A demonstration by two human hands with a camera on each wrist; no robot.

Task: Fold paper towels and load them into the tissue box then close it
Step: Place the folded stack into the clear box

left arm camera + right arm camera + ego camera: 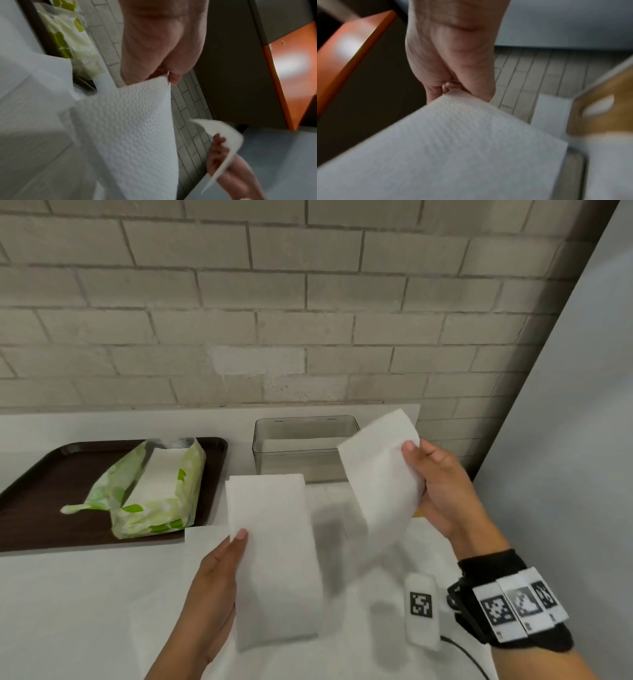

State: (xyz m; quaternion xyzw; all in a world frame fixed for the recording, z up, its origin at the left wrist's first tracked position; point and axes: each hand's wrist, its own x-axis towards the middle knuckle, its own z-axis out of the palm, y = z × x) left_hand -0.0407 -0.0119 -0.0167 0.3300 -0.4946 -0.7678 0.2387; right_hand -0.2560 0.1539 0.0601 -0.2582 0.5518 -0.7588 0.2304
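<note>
Fingers [241,534] pinch left towel [274,559]; right hand [442,491] grips second towel [380,474].

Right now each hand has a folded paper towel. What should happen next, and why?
Probably the right hand should lower its folded towel into the clear tissue box. The box stands open just behind it, that towel is the nearer one, and the left hand holds its own towel farther back.

Both hands raised, left hand [212,587] and right hand [442,487] each pinching a sheet.
</note>
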